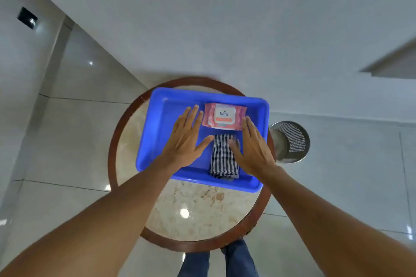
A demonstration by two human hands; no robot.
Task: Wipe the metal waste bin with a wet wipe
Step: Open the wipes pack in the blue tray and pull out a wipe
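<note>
We judge the task barely begun: no wipe is out, the pack looks closed, and the bin is untouched. Left to do: open the pack, draw a wipe, reach the bin, wipe it.

Nearest us, the round marble-topped table (191, 213) with its dark wooden rim. On it sits the blue plastic tray (153, 132), taking up the far half of the top.

Our left hand (184, 139) lies flat over the tray floor at about 9 o'clock of the tray's centre, fingers spread, holding nothing. Our right hand (254, 148) is likewise flat and empty at about 3 o'clock, its thumb over the cloth.

Tray contents, two items:
- folded striped cloth (222, 159), dark and white, at the tray's 6 o'clock, reaching the near wall, between the two hands.
- pink pack of wet wipes (224, 116), label up, at 12 o'clock against the far wall, just beyond the cloth. Fingertips of both hands flank it; whether they touch it we cannot tell.

Farther out, the perforated metal waste bin (292, 141) stands on the tiled floor at the table's 3 o'clock, just beside the table rim. What we see of its inside looks empty.
</note>
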